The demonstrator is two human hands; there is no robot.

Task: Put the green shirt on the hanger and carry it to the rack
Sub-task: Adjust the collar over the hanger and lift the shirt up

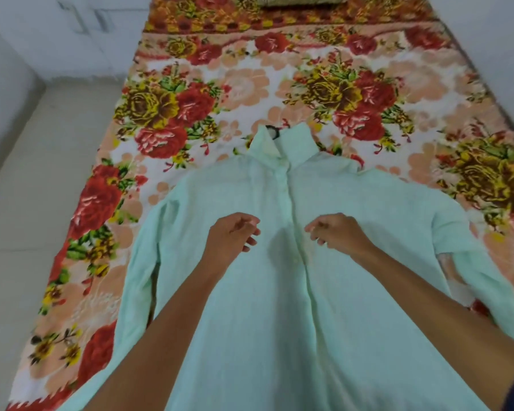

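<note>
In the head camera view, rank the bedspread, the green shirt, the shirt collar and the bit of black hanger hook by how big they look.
1. Bedspread
2. Green shirt, though it lies nearer the camera, so this order is unsure
3. Shirt collar
4. Black hanger hook, only a small part showing

A bed covered by a floral blanket [279, 84] of red and yellow roses fills the middle of the room. Pale floor tiles [27, 203] lie to its left, meeting a white wall [72, 40]. Another white wall [493, 40] runs along the right.

No readable text, labels or numbers anywhere
</note>
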